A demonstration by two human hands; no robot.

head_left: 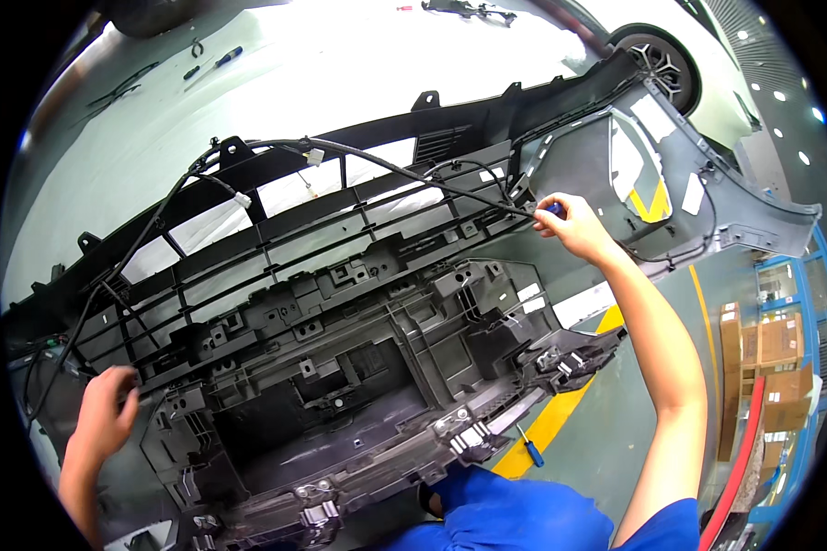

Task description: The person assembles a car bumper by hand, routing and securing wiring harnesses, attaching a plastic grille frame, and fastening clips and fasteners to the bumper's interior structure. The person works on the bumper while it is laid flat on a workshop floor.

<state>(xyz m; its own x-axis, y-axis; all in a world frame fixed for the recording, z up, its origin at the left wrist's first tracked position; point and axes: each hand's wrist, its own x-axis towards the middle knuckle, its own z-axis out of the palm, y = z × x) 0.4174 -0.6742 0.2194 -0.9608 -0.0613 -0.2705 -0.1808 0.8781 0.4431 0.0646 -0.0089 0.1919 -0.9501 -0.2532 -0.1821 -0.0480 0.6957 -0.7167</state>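
Note:
A large black car bumper, its grille and inner brackets facing up, fills the view in front of me. A black wiring harness with white connectors runs along its far side. My right hand is closed at the right end of the grille, right by the harness. A small blue thing shows between its fingers; its kind is mostly hidden. My left hand, slightly blurred, curls its fingers at the bumper's left end. What those fingers hold, if anything, cannot be made out.
A white car stands beyond the bumper, with screwdrivers and pliers on it. Below the bumper a blue-handled screwdriver shows against the floor. Cardboard boxes sit at a blue rack on the right.

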